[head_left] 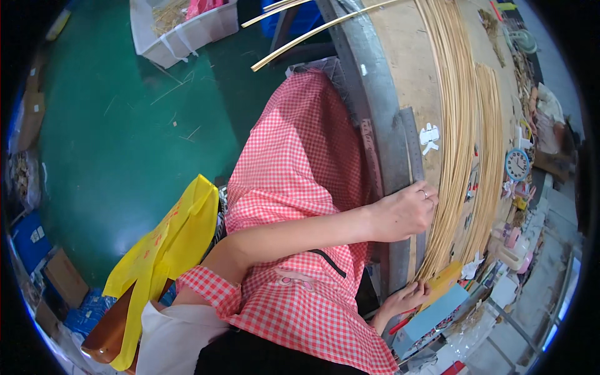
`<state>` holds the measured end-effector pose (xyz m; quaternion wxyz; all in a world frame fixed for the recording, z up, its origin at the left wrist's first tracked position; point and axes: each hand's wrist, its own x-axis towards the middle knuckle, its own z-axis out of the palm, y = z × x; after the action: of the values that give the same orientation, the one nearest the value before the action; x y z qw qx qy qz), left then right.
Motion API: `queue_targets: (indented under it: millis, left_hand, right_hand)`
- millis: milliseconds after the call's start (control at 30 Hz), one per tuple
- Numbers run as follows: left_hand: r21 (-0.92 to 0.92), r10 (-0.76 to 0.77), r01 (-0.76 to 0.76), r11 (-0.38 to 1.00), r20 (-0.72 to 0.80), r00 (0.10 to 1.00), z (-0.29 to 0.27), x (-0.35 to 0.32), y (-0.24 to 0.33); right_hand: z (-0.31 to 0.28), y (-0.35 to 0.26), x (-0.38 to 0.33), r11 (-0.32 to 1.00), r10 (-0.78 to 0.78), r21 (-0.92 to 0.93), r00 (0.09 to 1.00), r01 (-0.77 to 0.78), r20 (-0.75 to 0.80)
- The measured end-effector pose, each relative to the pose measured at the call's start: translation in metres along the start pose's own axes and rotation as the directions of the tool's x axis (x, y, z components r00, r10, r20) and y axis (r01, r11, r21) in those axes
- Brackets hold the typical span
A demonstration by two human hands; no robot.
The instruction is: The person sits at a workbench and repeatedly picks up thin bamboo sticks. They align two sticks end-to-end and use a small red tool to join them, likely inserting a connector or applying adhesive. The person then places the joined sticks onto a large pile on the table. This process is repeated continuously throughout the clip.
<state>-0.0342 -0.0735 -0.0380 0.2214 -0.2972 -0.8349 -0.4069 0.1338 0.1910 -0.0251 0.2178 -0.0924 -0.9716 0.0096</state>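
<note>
Here, left hand (pixel 405 212) curled over grey strip (pixel 412 140), right hand (pixel 405 300) by yellow panel (pixel 445 284), grips unclear

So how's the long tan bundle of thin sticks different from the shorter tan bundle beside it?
The long bundle reaches the picture's top edge; the shorter bundle ends below it. The long bundle lies closer to the left hand than the shorter bundle. Both are thin tan sticks lying on the wooden table.

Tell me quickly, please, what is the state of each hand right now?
Left hand: closed, over the grey metal strip; anything held inside is hidden.
Right hand: fingers partly bent beside the yellow piece; its grip cannot be told.
</note>
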Motion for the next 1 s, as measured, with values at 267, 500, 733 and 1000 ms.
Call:
queue_targets:
  millis: [267, 500, 733, 1000]
  left_hand:
    - [-0.097, -0.037, 0.045, 0.994, 0.083, 0.996, -0.002, 0.007, -0.001]
    - [-0.133, -0.162, 0.208, 0.969, 0.295, 0.942, -0.009, 0.019, 0.000]
    - [0.095, -0.333, 0.322, 0.942, 0.374, 0.865, -0.007, 0.035, 0.009]
    - [0.219, -0.416, 0.363, 0.906, 0.302, 0.857, 0.000, 0.035, 0.015]
  right_hand:
    - [-0.006, -0.012, 0.006, 0.997, 0.067, 0.041, 0.995, -0.070, 0.069]
    - [-0.010, -0.013, 0.007, 0.988, 0.095, 0.094, 0.956, -0.125, 0.277]
    - [-0.014, -0.002, 0.010, 0.983, 0.050, 0.139, 0.899, -0.122, 0.434]
    - [-0.010, 0.010, 0.006, 0.970, 0.049, 0.201, 0.921, -0.136, 0.386]
